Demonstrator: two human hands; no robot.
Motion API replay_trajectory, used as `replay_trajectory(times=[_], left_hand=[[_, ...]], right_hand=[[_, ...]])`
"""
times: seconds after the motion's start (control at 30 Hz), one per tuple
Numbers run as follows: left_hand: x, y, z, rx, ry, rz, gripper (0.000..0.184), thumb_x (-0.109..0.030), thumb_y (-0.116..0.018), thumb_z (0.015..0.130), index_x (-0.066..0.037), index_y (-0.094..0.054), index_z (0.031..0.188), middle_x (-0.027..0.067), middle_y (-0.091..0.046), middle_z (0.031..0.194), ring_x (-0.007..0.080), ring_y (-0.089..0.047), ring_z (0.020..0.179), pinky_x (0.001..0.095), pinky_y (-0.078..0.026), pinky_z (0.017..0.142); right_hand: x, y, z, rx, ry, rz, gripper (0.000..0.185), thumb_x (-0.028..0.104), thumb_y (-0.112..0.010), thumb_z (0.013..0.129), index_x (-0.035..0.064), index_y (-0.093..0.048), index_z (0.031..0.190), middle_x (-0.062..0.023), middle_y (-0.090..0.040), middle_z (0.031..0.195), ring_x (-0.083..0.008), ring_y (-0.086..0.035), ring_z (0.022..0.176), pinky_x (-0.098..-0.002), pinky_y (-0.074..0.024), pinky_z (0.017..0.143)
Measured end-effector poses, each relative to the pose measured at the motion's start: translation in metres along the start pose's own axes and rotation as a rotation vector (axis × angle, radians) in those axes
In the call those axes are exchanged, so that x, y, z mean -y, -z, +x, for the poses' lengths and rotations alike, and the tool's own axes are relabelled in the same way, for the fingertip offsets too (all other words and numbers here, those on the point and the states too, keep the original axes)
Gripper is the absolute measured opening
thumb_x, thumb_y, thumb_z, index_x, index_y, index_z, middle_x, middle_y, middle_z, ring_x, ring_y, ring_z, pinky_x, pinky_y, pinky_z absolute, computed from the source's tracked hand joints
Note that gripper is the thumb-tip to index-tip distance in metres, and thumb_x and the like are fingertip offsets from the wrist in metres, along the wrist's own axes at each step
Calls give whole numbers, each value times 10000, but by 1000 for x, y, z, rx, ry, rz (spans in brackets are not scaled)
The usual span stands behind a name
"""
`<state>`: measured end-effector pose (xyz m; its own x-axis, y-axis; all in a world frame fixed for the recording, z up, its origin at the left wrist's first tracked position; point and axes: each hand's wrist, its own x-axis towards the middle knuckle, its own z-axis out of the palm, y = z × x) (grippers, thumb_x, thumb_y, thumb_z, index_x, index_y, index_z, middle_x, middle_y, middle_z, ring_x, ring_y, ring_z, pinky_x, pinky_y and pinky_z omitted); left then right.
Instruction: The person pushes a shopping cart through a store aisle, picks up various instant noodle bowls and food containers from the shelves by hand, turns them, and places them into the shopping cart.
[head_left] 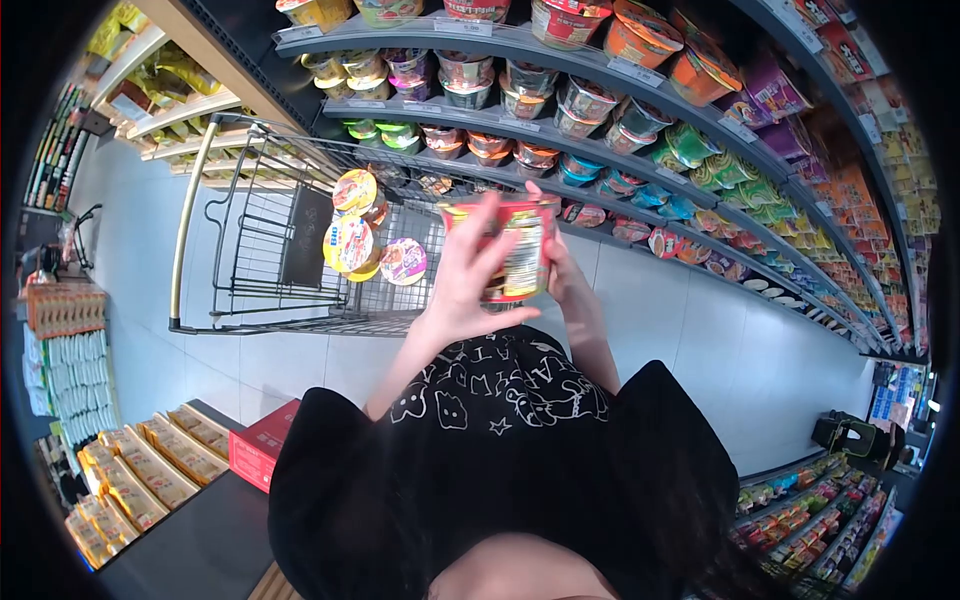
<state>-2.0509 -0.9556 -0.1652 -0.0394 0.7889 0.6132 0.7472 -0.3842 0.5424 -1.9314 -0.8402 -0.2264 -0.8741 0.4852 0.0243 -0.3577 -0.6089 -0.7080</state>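
In front of my chest I hold a red instant noodle cup (524, 262), with a panel of printed text facing me. My left hand (472, 262) is curved against its left side, fingers over the front and thumb below, a little blurred. On the other side, my right hand (565, 268) grips the cup's right edge; part of its fingers is hidden behind the cup. Left of my hands is a wire shopping cart (262, 160). Several noodle cups lie in it, including a yellow one (352, 245) and a purple-and-white one (404, 261).
Curved shelves (540, 130) packed with instant noodle bowls and packets run ahead and to the right. At lower left, packaged goods (140, 470) and a red box (262, 445) sit on a dark display. Another rack of packets (815, 515) stands at lower right. Pale floor (690, 320) shows between.
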Motion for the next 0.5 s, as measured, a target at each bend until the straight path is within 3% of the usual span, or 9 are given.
replay_trajectory(times=[0.07,0.1,0.13,0.2,0.3,0.4,0.5], left_hand=[[5,2,3,-351,111,-130,909,-354,-752,572,-50,-286,1291,211,-169,1373,335,-219,1261,445,-242,978],[11,6,0,-335,269,-192,1027,-382,-755,554,-61,-170,1335,178,-116,1396,313,-191,1274,445,-213,998],[18,7,-2,-348,386,-395,1093,-391,-766,537,-80,-108,1353,153,-117,1400,298,-180,1281,444,-203,1002],[21,4,-3,-320,492,-885,1097,-344,-777,533,-78,-101,1355,141,-118,1401,279,-157,1287,438,-166,1020],[16,-1,-6,-73,521,-877,1130,-276,-800,512,-89,-76,1358,107,-125,1402,262,-176,1281,447,-194,1020],[19,-5,-7,-79,488,-820,1127,-245,-800,513,-86,-71,1359,102,-126,1402,263,-171,1282,455,-202,1017],[18,2,-7,-40,592,-916,1102,-199,-780,551,-117,-40,1364,120,-127,1398,254,-192,1274,442,-215,1011]], right_hand=[[-8,1,4,38,9,132,1044,541,-647,644,98,-31,1360,-148,-301,1325,-260,-361,1194,-411,-315,986],[-13,3,10,33,88,231,1037,543,-634,658,73,-28,1357,-160,-281,1333,-273,-363,1189,-429,-319,982],[-12,7,11,90,17,423,1006,549,-612,679,65,-46,1356,-144,-279,1336,-255,-342,1204,-420,-295,999],[-16,11,16,162,-25,569,976,549,-590,694,66,-58,1355,-137,-274,1340,-249,-337,1207,-415,-293,1000],[-21,12,17,230,-45,627,932,548,-557,718,66,-76,1354,-127,-268,1346,-239,-328,1213,-408,-289,1001],[-30,17,19,264,-57,653,889,547,-525,741,67,-94,1353,-117,-262,1353,-229,-319,1218,-401,-285,1002],[-44,29,17,246,-40,637,847,547,-492,765,68,-113,1352,-107,-256,1360,-219,-311,1224,-394,-281,1004]])
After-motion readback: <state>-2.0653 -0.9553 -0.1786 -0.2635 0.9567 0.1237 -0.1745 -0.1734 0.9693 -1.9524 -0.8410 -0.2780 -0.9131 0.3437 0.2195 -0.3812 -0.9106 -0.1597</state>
